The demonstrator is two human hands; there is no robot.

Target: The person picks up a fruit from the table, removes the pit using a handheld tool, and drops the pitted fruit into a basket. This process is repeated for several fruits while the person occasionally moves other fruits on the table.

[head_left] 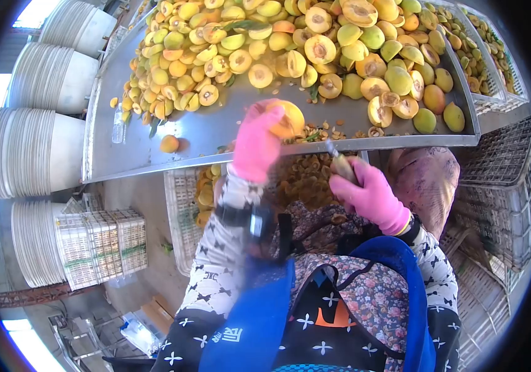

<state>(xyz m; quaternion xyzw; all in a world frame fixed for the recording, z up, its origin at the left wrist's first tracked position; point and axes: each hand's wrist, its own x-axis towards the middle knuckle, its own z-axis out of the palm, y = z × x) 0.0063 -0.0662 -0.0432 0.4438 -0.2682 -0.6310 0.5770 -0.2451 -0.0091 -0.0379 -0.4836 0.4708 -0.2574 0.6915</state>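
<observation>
One fruit [288, 118], likely soft and slick, cupped round its middle by left hand [256, 146] at tray [154, 155] edge; right hand [372, 197] clenches knife [338, 161] below.

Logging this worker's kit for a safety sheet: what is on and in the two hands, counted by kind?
Pink gloves: 2, on left hand and right hand
Knife: 1, in the right hand
Fruit: 1, in the left hand
Total: 4

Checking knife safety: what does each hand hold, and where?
Left hand grips a yellow fruit around its side; right hand holds a small knife by its handle.
</observation>
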